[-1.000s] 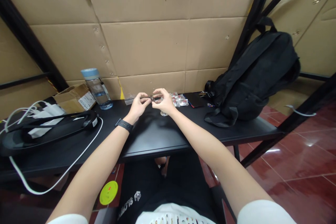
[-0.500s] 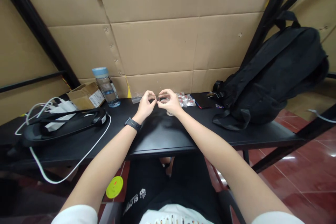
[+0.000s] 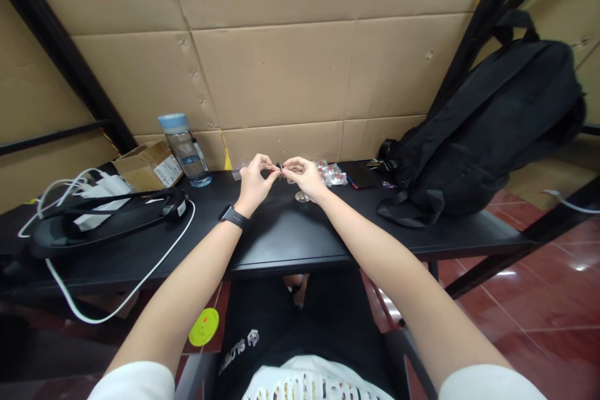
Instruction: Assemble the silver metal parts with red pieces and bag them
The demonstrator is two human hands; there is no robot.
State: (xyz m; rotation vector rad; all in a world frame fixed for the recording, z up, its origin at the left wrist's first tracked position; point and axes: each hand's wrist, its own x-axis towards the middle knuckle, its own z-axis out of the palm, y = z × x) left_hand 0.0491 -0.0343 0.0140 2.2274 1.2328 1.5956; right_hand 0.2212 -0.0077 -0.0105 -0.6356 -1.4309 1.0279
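Above the black table [image 3: 285,237], my left hand [image 3: 255,181] and my right hand [image 3: 304,176] meet with their fingertips pinched together. Between them is a small dark piece [image 3: 280,167] with a hint of red at its left side; it is too small to name. Both hands seem to grip it. Just below my right hand lies a small round, shiny disc [image 3: 302,197] on the table. Behind that hand are several clear packets with red bits [image 3: 334,174], partly covered by my fingers. A clear plastic bag [image 3: 238,170] lies behind my left hand.
On the left stand a water bottle [image 3: 187,153], an opened cardboard box [image 3: 152,165] and a black curved device [image 3: 107,215] with white cables. A black backpack [image 3: 487,131] fills the right end, beside a dark flat phone-like object [image 3: 360,175]. A cardboard wall [image 3: 276,75] closes the back.
My hands have shifted slightly, the left one turning and its fingers drawing a little away from the right. More of the disc shows now. The view has tilted a little.
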